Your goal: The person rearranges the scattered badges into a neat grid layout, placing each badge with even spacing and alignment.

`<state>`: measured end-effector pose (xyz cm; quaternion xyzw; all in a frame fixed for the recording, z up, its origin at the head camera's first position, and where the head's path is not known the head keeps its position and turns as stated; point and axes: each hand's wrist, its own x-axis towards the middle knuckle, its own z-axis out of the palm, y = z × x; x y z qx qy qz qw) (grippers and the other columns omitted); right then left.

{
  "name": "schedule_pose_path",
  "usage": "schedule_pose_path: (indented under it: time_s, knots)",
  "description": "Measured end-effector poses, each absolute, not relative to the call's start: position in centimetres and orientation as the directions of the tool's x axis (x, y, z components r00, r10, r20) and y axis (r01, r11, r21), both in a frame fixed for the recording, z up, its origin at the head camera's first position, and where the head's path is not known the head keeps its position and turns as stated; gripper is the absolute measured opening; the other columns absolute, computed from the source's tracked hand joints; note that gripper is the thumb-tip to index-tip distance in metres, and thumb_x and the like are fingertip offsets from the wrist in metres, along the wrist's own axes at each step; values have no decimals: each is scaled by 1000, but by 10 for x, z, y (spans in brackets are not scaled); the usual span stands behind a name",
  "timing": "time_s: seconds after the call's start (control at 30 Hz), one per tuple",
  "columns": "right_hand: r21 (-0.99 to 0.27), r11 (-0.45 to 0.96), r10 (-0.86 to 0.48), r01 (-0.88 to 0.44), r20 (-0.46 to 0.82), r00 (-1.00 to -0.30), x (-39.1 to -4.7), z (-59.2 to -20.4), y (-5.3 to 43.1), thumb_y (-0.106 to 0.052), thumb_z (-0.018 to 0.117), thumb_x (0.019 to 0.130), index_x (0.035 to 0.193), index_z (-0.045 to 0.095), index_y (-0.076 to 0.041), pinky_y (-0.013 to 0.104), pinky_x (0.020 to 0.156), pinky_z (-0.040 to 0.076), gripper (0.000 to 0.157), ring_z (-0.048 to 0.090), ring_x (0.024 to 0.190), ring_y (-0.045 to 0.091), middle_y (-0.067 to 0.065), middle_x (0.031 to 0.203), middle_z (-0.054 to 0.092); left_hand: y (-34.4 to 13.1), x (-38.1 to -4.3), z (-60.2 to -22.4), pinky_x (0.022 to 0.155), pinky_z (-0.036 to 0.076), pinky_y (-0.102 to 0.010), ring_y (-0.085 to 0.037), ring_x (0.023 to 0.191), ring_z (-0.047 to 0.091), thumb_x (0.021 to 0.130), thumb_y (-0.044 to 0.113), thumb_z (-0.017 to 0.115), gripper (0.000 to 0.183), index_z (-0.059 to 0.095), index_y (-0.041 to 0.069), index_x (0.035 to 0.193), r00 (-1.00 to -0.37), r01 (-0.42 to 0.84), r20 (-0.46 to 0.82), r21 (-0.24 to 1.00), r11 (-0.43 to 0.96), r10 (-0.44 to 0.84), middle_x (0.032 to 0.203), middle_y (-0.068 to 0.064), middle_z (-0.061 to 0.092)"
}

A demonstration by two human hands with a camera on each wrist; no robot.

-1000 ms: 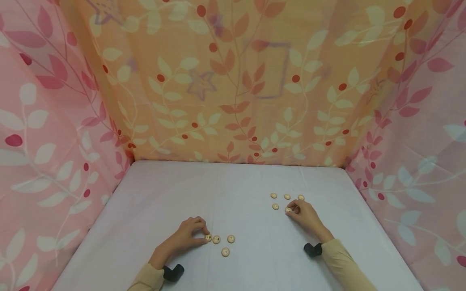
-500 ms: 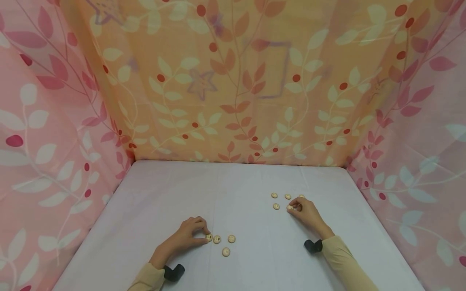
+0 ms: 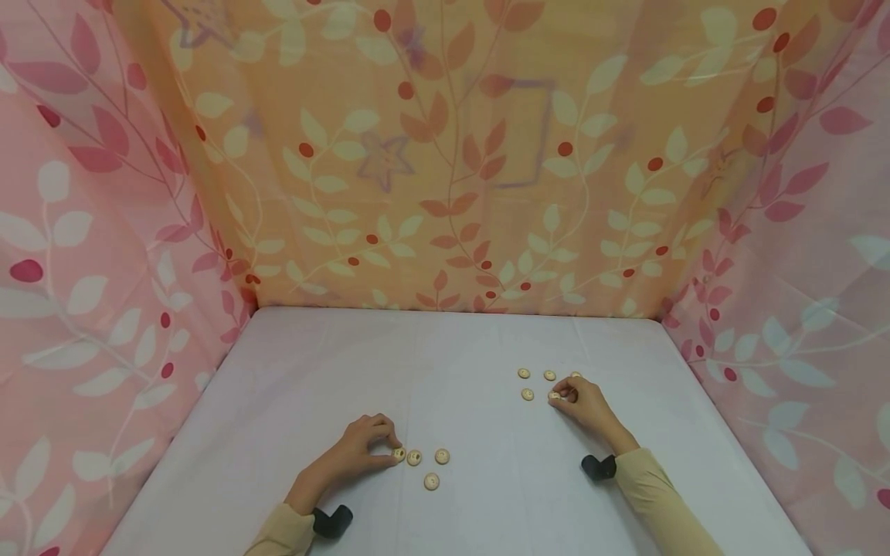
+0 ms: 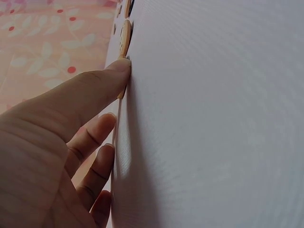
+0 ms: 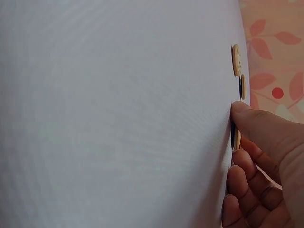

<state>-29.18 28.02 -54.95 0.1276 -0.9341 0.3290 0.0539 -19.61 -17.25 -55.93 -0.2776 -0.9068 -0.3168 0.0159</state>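
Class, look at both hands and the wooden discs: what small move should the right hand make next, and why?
Probably the right hand should let go of the pinched disc. That piece sits roughly level with the neighbouring disc, in front of a back row of three discs, so it seems well placed.

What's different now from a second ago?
The right hand has nudged the disc it pinches slightly away from the person, and perhaps a touch right. It now hides more of the far disc behind it. Nothing was newly gripped or let go. The left hand still pinches its own disc, and the other discs stayed put.
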Motion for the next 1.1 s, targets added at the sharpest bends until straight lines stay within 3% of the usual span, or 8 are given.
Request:
schedule_pose_path:
  time_s: [1.1]
  knots:
    - [-553,757,-227,-349,278,-933,-270,-543,259,-26,74,68,85,62,-17,21,53,33,23,43,62,8,-3,79,54,-173,-196,-561,81,31,-38,-5,89,41,70,36,70,17,59,32,82,-849,505,197,576,642,491,96,20,49]
